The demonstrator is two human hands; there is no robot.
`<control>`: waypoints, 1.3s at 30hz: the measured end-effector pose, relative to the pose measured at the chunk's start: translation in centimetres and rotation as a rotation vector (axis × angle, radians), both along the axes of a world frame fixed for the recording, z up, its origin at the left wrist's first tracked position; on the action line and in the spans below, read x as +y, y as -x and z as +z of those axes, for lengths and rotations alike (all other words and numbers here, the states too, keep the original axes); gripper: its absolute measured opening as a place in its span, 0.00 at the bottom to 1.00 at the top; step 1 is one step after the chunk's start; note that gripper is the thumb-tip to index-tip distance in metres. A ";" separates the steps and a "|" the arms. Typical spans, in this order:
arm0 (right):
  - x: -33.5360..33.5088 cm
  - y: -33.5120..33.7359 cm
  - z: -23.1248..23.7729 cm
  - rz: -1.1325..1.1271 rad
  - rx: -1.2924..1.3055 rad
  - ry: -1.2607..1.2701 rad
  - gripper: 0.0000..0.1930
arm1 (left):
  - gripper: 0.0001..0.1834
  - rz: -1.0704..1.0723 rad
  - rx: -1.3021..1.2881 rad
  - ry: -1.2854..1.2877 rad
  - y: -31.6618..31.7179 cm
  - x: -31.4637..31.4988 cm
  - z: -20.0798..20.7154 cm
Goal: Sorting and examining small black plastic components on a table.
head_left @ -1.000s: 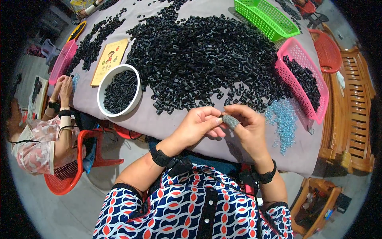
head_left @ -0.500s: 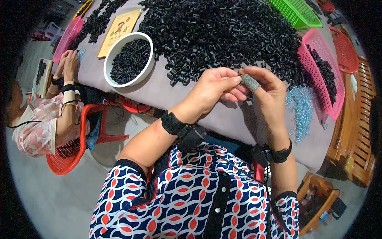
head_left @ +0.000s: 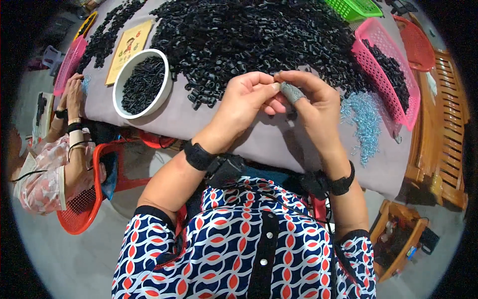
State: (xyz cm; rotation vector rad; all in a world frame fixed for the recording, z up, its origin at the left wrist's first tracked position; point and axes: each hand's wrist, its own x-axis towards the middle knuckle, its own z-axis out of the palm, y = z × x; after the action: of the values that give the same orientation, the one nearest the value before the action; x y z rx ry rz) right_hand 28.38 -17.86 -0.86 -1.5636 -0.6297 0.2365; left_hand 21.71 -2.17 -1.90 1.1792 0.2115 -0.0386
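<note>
My left hand and my right hand meet fingertip to fingertip above the near side of the table. Both are pinched closed, and what sits between the fingers is too small and covered to make out. Grey wrapping covers my right thumb. Beyond my hands spreads a big heap of small black ring-like plastic parts. A loose pile of small clear bluish pieces lies to the right of my right hand. To the left of my left hand stands a white bowl of black tube-like parts.
A pink basket with black parts stands at the right, a green basket at the back. A yellow booklet lies beyond the bowl. Another person's hands rest at the table's left edge, beside a red chair. A wooden bench is at right.
My view has shifted slightly, so the table things appear further left. My two hands stay pinched together, with little change in their grip.
</note>
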 end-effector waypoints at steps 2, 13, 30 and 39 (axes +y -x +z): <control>0.1 0.2 -0.1 -0.009 0.097 -0.058 0.13 | 0.10 0.012 -0.014 -0.032 -0.1 -0.5 -0.2; -0.5 1.9 0.6 -0.028 -0.190 0.115 0.20 | 0.07 0.179 -0.203 -0.330 1.0 -1.2 -1.2; -2.4 1.2 1.0 0.090 0.213 -0.152 0.17 | 0.11 0.038 -0.085 0.008 1.2 0.0 0.4; -3.3 3.0 0.6 0.078 0.260 0.011 0.13 | 0.10 0.134 -0.144 0.070 0.8 0.0 0.5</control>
State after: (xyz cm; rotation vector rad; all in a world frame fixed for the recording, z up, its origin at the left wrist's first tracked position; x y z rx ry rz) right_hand 25.33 -21.21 -0.26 -1.4886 -0.4853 0.4942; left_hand 20.88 -2.18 -1.45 1.0911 0.1604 0.1545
